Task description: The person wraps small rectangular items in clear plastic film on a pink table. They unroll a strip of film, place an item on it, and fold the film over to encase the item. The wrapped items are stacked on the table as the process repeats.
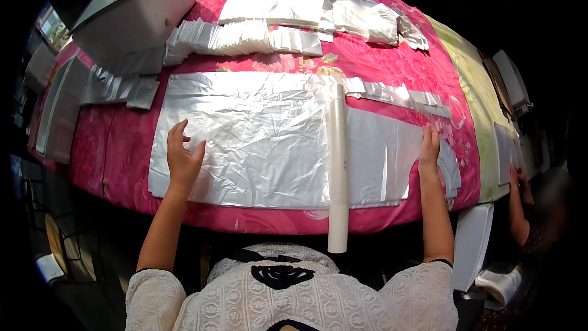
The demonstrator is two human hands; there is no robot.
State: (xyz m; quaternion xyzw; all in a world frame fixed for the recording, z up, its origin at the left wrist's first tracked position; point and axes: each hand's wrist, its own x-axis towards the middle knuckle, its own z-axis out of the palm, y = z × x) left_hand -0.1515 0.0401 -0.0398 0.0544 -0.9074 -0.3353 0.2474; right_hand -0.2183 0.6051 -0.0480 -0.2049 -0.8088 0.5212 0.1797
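Note:
A wide stack of thin silvery plastic sheets (pixel 245 141) lies on the pink table before me, its left part wrinkled and shiny. Across it lies a long pale tube (pixel 338 165), its near end jutting past the table's front edge. My left hand (pixel 185 158) is over the left part of the stack with thumb and fingers apart, holding nothing. At the right end, where the sheets have a curved cut-out edge, my right hand (pixel 430 144) has its fingers stretched upward. Whether it touches the sheets I cannot tell.
A large white box (pixel 135 24) stands at the far left beside a row of folded white pieces (pixel 226 38). Another silvery stack (pixel 275 1) lies at the back. A narrow folded strip (pixel 398 93) borders the main stack. At right, another person's hands (pixel 517 175) touch a sheet.

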